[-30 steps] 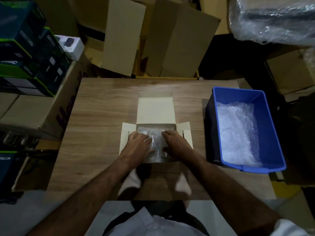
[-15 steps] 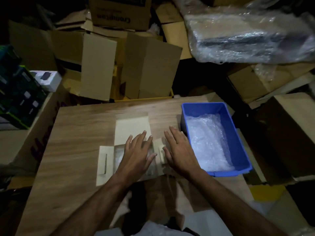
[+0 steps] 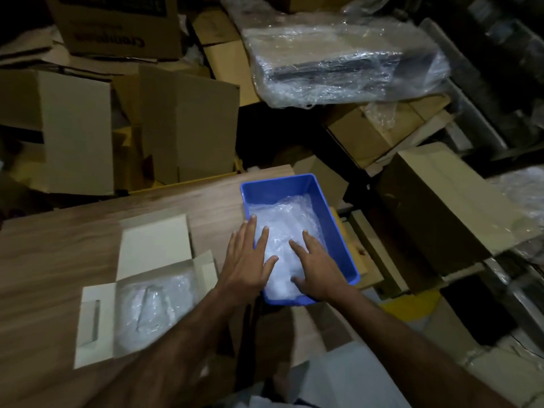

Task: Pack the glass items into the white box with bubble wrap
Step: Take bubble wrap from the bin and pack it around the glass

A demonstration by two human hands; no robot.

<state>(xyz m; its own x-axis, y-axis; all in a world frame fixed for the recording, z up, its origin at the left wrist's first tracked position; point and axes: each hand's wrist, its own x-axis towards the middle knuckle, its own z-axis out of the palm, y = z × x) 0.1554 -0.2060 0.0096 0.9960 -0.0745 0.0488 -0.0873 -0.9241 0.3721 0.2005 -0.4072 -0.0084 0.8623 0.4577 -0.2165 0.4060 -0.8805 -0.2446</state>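
The white box point(image 3: 94, 325) lies open on the wooden table point(image 3: 59, 251), its lid folded back. Inside it sits a bubble-wrapped glass item point(image 3: 150, 307). To the right stands a blue bin point(image 3: 329, 207) holding bubble wrap point(image 3: 285, 219). My left hand point(image 3: 245, 260) hovers with fingers straight over the bin's left rim. My right hand point(image 3: 316, 269) is spread flat over the bubble wrap inside the bin. Neither hand holds anything.
Brown cardboard boxes point(image 3: 182, 125) crowd the far edge of the table. A plastic-wrapped dark bundle point(image 3: 347, 60) lies at the upper right. More cartons point(image 3: 435, 207) stand to the right of the bin, beyond the table's edge.
Both hands left the white box and moved right to the blue bin. The view turned to the right, so the box now sits at the lower left.
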